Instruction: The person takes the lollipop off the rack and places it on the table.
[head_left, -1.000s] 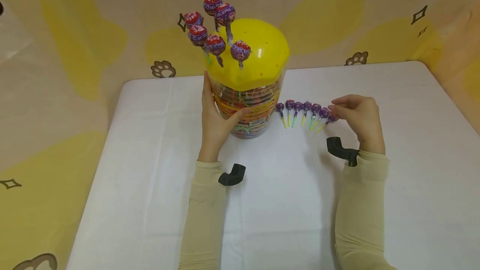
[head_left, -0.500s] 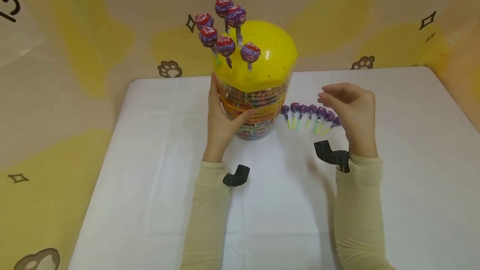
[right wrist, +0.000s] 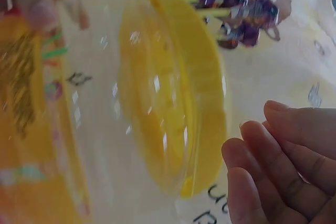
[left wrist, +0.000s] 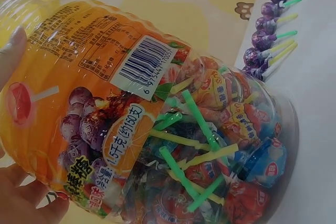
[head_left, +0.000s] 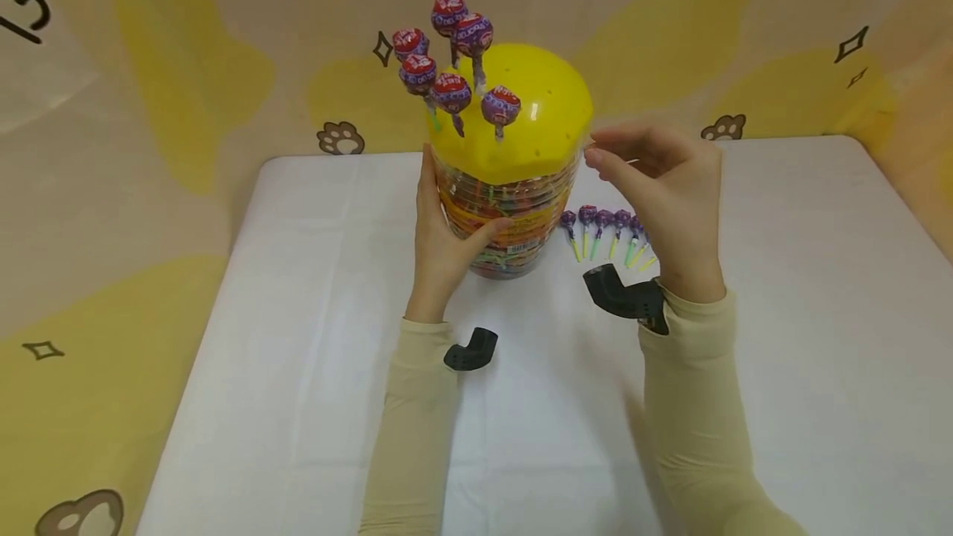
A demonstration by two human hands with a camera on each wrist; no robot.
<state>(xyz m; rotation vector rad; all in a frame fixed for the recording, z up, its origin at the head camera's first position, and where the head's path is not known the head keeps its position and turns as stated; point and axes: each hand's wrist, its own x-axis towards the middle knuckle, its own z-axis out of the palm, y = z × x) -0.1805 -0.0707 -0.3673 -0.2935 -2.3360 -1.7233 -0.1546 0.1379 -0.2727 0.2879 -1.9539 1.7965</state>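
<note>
Gripping the clear plastic lollipop jar (head_left: 514,209) with the left hand (head_left: 438,259), laying the thumb across the front and curling the fingers round the left side. Holding it upright on the white tabletop (head_left: 298,404). Hovering beside the yellow lid (head_left: 532,139) with the right hand (head_left: 666,189), seeming to meet the lid's edge in the head view, but leaving a visible gap in the right wrist view. Bending those fingers loosely and, as far as the blur is allowing, apparently holding nothing.

Seeing from above six purple-wrapped standing lollipops (head_left: 450,95) rising from the lid's left part. Counting seven more in a fanned row (left wrist: 262,40) right of the jar in the left wrist view, but losing part of it behind the right hand in the head view. Reading a barcode (left wrist: 144,66) clearly on the grape-printed label (left wrist: 100,35) only from the left wrist. Finding loose candies (left wrist: 241,121) inside the jar there, mixing red, blue and orange wrappers with green and yellow sticks.
</note>
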